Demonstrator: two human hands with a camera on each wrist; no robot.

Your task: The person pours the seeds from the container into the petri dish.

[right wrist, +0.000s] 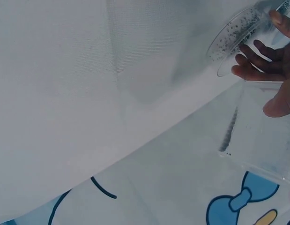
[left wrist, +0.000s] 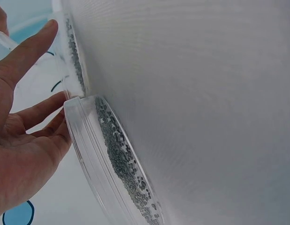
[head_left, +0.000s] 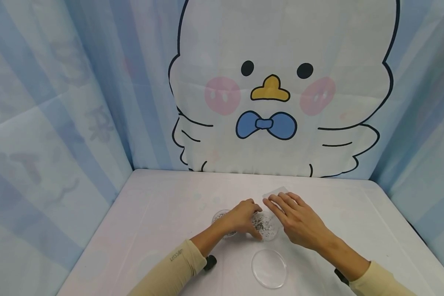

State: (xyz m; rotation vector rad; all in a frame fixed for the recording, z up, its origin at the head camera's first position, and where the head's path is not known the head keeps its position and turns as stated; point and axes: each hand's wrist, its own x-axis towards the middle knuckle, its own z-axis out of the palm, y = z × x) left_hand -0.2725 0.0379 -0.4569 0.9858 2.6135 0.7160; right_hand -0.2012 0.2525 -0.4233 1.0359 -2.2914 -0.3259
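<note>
Left hand (head_left: 242,217) cups clear, round dish (head_left: 273,231) — dark grains (head_left: 260,223) inside.

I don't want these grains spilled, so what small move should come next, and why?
Probably tilt the bag gently toward the dish beside the right hand: a dark strip, likely grains, lies along the bag's edge, and the dish holds dark specks too.
</note>
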